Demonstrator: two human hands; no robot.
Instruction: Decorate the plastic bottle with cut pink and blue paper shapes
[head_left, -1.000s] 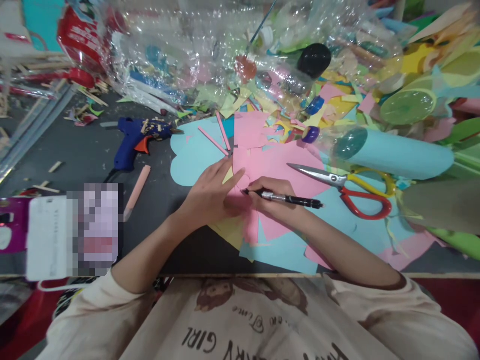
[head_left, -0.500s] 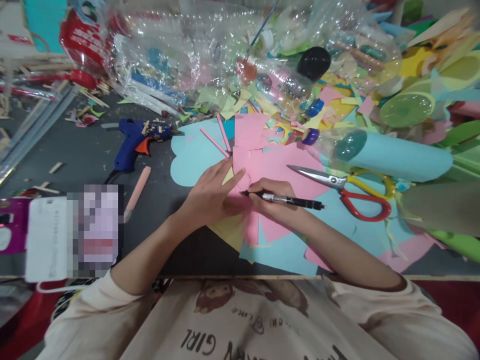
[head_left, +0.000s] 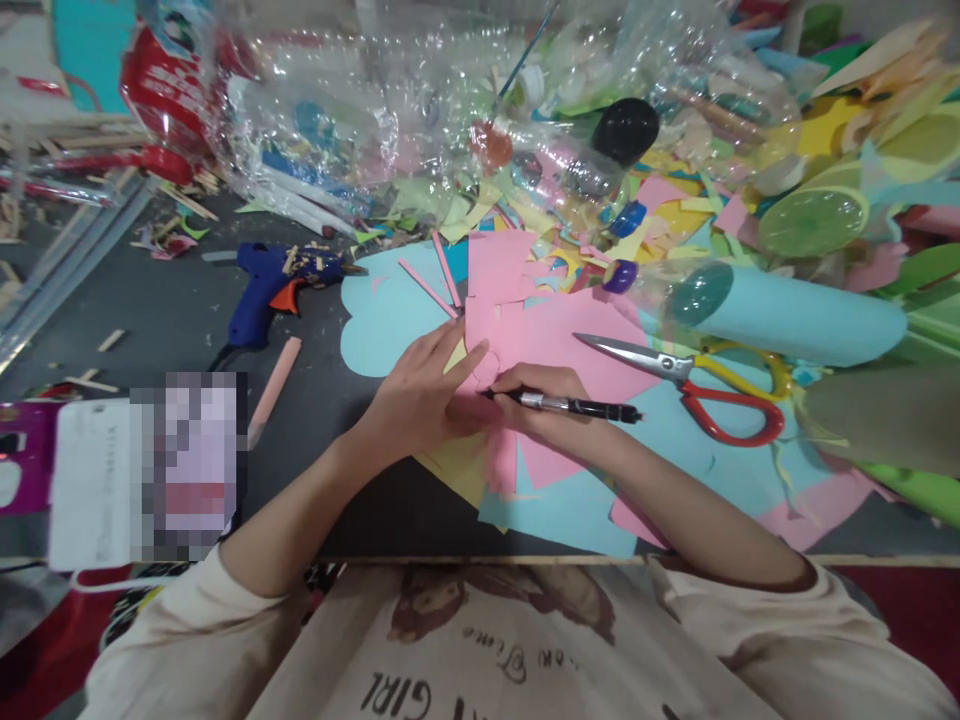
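My right hand (head_left: 536,390) grips a black and silver pen (head_left: 577,406), its tip down on a pink paper strip (head_left: 482,325). A thin drawn outline, rounded in shape, shows on the strip just above the pen tip. Lying flat, my left hand (head_left: 424,385) presses the strip's left side with fingers stretched out. More pink paper (head_left: 585,330) and light blue paper (head_left: 375,320) lie around and beneath. To the right of my right hand rest scissors (head_left: 679,368) with one yellow and one red handle, their blades pointing left.
A blue glue gun (head_left: 259,285) lies at the left, near a pink stick (head_left: 276,388). Clear plastic bottles (head_left: 315,90) and paper scraps (head_left: 667,215) crowd the back. A bottle wrapped in light blue paper (head_left: 817,310) lies at the right. The table edge (head_left: 480,560) runs close to my body.
The pen has shifted very slightly, its back end a little lower and further left. My left hand stays in place on the paper.
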